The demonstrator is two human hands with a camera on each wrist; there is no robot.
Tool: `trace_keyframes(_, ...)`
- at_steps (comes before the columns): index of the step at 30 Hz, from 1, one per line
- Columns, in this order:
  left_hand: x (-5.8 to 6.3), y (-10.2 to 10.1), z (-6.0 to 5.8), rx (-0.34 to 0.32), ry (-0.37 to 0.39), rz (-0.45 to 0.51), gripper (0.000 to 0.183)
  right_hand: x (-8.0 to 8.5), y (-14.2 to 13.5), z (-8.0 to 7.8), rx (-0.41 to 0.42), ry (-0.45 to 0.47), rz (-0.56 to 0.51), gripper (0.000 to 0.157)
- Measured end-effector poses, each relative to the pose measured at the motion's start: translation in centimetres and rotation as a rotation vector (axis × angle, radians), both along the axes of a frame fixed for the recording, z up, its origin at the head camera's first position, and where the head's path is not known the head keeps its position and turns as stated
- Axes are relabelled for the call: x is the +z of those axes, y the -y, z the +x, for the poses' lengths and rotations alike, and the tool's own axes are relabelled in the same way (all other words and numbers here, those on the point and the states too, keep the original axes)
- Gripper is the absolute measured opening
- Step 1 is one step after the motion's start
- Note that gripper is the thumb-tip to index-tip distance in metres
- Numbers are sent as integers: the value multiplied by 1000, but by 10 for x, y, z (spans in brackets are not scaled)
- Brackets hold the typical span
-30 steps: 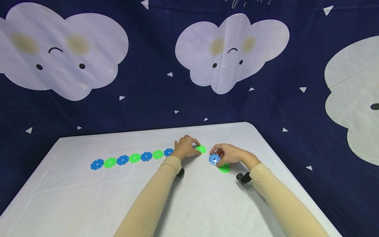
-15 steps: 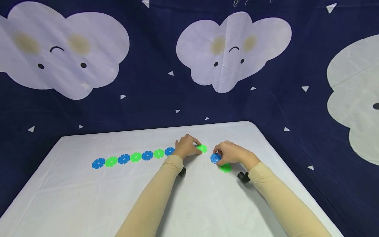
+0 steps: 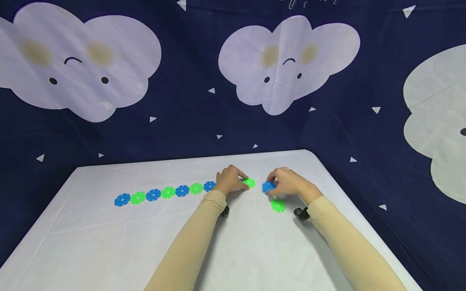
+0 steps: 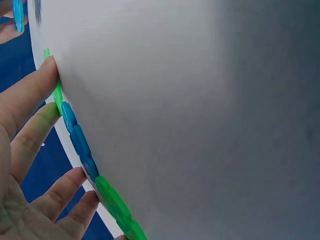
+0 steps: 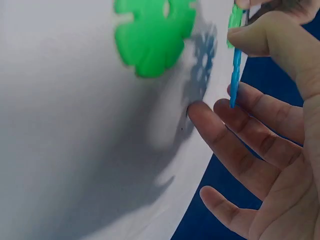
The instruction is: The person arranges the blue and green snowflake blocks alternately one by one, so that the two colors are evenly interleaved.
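A row of blue and green snowflake building discs (image 3: 153, 195), notched at the rim, runs across the table in alternating colors. At its right end, my left hand (image 3: 230, 180) holds the last green disc (image 3: 250, 183) between thumb and index finger. That hand hides part of the row; the left wrist view shows a blue disc (image 4: 80, 142) under its spread fingers. My right hand (image 3: 289, 182) pinches a blue disc (image 3: 267, 186) by its edge, just right of the row's end. The right wrist view shows this blue disc (image 5: 235, 75) raised, with its shadow on the cloth.
One loose green disc (image 3: 278, 206) lies flat on the white table (image 3: 109, 250), on the near side of my right hand. Behind the table's far edge hangs a dark blue curtain (image 3: 189, 133) printed with clouds.
My right hand has moved away from my body with the blue disc, which has turned in the fingers. The loose green disc is now uncovered. The left hand keeps its place.
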State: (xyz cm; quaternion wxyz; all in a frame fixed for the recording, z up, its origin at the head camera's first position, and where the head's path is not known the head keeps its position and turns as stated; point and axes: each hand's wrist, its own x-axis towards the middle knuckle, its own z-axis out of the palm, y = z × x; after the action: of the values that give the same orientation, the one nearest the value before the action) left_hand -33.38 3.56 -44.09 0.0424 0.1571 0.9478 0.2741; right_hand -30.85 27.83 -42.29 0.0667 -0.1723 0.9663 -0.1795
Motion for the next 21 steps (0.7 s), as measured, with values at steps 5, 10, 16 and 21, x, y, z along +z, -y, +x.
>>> trace_keyframes(5, -1, 0, 1, 3, -2, 11, 40, 1, -4, -10, -12, 7, -18, 47)
trace_keyframes(10, -1, 0, 2, 8, -3, 24, 40, 2, -2, -18, -46, 32, 1, 49)
trace_keyframes(16, -1, -1, 1, 12, -5, 27, 39, 1, 2, -26, -57, 49, 27, 50)
trace_keyframes(21, 0, -1, 1, 13, 4, 19, 40, -2, 6, -31, -54, 52, 45, 51)
